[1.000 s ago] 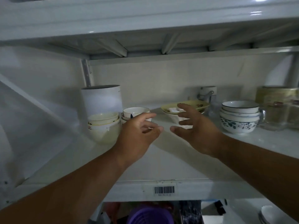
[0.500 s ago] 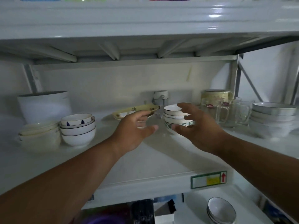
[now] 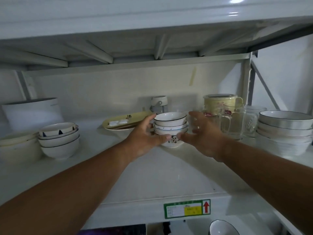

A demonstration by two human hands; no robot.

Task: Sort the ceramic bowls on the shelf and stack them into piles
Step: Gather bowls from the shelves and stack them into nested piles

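Both arms reach into the white metal shelf (image 3: 169, 180) toward a small stack of bowls (image 3: 170, 128) standing in the middle of it. The left hand (image 3: 144, 138) cups the stack from its left side, fingers curled round the upper bowls and the thumb lying across the front of the lowest one, which carries a dark flower pattern. The right hand (image 3: 201, 138) comes in from the other side with its fingers spread and only loosely bent; the thumb points at the lowest bowl, but I cannot tell whether the hand actually touches the stack, so it looks open rather than gripping. The stack sits on the shelf board, just in front of a yellow tray (image 3: 122, 122) resting on a white dish. To the far left stand a second pile of bowls (image 3: 59, 139) with blue triangles on the top rim, a cream pile (image 3: 18, 146) beside it, and a tall white pot (image 3: 32, 112) behind. To the right of the hands are glass mugs (image 3: 235, 122), a pale yellow lidded container (image 3: 220, 104) behind them, and a pile of wide dark-rimmed bowls (image 3: 286, 131) at the edge. A small white flask (image 3: 159, 104) stands against the back wall. On the shelf's front edge sits a green label (image 3: 186, 209) with a red arrow, and below it another bowl (image 3: 223, 228) shows.
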